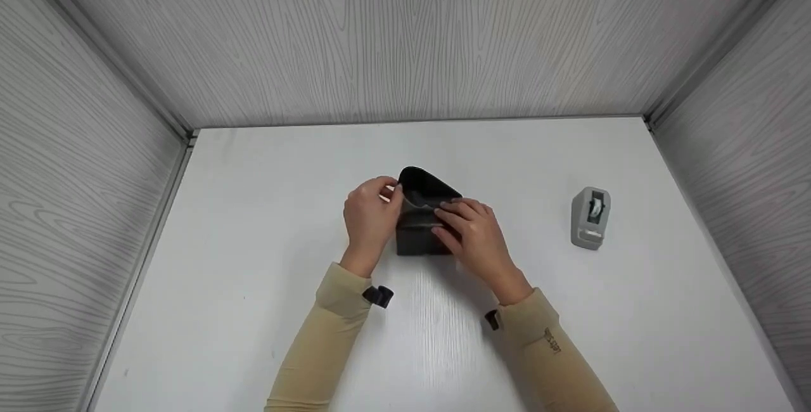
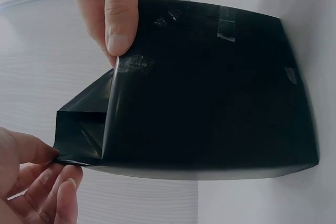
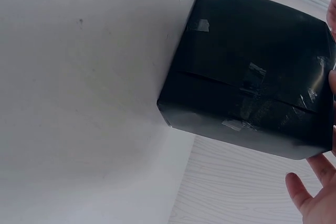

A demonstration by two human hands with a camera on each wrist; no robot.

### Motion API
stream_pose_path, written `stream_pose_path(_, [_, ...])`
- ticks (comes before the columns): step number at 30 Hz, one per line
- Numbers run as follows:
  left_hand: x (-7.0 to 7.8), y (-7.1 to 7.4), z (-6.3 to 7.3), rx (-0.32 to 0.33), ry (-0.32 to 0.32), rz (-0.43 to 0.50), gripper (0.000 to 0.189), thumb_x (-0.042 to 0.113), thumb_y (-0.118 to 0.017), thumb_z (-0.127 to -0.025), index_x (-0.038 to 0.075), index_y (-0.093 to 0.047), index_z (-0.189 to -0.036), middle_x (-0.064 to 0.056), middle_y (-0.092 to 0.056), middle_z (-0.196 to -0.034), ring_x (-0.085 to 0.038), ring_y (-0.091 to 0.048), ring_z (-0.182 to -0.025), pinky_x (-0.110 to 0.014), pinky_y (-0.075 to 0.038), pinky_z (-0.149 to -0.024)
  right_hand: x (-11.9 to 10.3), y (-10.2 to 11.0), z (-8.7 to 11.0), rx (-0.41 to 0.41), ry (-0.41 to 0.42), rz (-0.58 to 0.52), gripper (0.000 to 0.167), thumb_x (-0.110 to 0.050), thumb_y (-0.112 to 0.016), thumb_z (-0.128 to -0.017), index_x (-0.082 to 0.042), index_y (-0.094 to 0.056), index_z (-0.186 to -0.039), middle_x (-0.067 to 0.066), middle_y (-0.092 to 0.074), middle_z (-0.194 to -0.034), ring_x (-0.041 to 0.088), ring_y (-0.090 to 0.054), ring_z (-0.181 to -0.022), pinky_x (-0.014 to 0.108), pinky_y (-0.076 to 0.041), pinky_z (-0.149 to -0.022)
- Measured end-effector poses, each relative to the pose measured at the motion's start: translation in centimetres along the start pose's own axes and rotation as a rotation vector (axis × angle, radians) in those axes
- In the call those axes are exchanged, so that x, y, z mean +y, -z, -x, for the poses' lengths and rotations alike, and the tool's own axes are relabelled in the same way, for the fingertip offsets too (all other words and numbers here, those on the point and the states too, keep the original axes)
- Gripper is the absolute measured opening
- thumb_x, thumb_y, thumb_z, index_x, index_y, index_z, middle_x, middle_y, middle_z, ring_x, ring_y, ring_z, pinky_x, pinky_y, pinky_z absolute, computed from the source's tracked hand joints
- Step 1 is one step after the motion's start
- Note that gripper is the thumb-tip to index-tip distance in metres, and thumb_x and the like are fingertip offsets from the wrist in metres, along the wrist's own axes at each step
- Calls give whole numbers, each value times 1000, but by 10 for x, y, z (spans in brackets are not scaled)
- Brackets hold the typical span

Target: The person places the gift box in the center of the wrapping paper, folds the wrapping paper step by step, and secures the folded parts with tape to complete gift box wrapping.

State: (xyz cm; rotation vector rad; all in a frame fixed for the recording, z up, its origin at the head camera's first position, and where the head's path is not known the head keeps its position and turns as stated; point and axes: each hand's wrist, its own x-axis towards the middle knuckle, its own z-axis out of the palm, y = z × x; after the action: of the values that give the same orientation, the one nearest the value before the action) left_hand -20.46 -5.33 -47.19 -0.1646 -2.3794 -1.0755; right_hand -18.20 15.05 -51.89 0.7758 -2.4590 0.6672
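A black paper box (image 1: 423, 242) stands upright on the white table between both hands. Its top is open, and a rounded flap (image 1: 415, 179) rises at the back. Clear tape pieces (image 2: 227, 23) stick to its wall. My left hand (image 1: 372, 209) pinches the upper left edge of the paper between thumb and fingers. At the upper right edge, my right hand (image 1: 474, 229) holds the paper, its thumb (image 2: 118, 35) pressing on the front fold in the left wrist view. The box's inside is mostly hidden by the hands and folds.
A grey tape dispenser (image 1: 589, 218) with a roll in it stands on the table (image 1: 222, 241) to the right. Grey wood-grain panels (image 1: 412, 38) enclose the table at the back and on both sides.
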Motion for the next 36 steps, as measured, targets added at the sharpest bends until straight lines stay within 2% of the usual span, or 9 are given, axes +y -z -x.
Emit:
stream_pose_path(4, [0, 1, -3, -1, -3, 11, 9, 11, -69, -88, 4, -76, -90, -4, -70, -78, -15, -66, -64, -32, -53, -59, 1, -1, 0, -8, 14, -10, 33, -29, -67, -95, -5, -72, -117, 10, -66, -119, 27, -55, -116, 41, -38, -104])
stream_pose_path(9, [-1, 1, -4, 8, -11, 13, 8, 9, -69, -87, 4, -75, -87, -3, -70, -76, -15, -65, -62, -34, -53, -59, 1, -2, 0, -21, 14, -36, 34, -28, -66, -96, -4, -70, -119, 10, -65, -121, 25, -54, -118, 37, -41, -102])
stream_pose_path(24, [-2, 0, -9, 27, -37, 15, 10, 12, -69, -89, 5, -76, -87, -4, -70, -77, -15, -65, -64, -32, -53, -60, 3, -3, -1, -19, 36, -34, 33, -26, -67, -95, -4, -70, -118, 8, -64, -121, 24, -53, -118, 37, -43, -101])
stream_pose_path(29, [-6, 0, -3, 19, -37, 69, 13, 14, -70, -90, 3, -76, -94, -4, -70, -78, -14, -66, -63, -30, -53, -61, 4, -3, -1, -9, 44, -34, 32, -26, -68, -94, -5, -70, -118, 7, -64, -120, 23, -54, -118, 36, -41, -102])
stream_pose_path(36, [-14, -1, 17, -49, -49, 120, 12, 6, -71, -85, 1, -74, -96, -6, -70, -84, -13, -67, -69, -26, -54, -61, 5, -3, -1, 20, 41, -42, 37, -26, -71, -93, -3, -66, -121, 10, -65, -119, 27, -56, -116, 38, -43, -100])
